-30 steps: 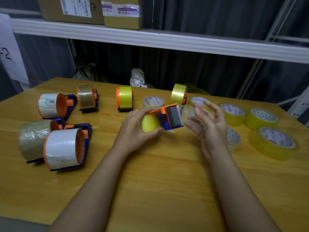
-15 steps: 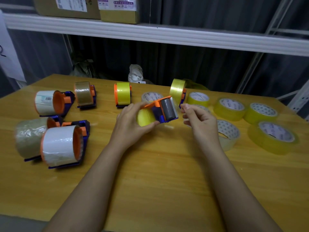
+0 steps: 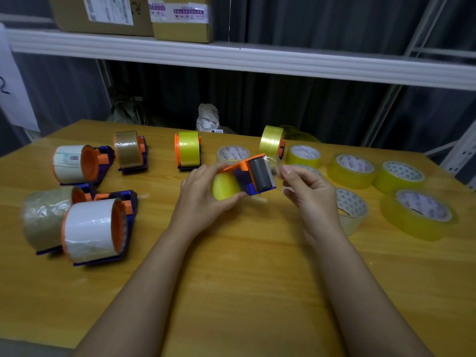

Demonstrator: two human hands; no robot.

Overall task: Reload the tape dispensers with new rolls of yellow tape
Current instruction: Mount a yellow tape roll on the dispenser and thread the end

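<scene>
My left hand (image 3: 203, 199) grips dispenser (image 3: 247, 177), roller facing right; right fingers (image 3: 289, 172) pinch tape end (image 3: 273, 163) just beside it, w/ pull rightward next.

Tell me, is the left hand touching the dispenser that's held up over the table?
Touching. The head view shows the left hand wrapped around the yellow roll end of the raised dispenser.

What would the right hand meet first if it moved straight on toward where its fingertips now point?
Most likely the grey roller of the held dispenser, just beyond the right hand fingertips, though depth is unclear.
</scene>
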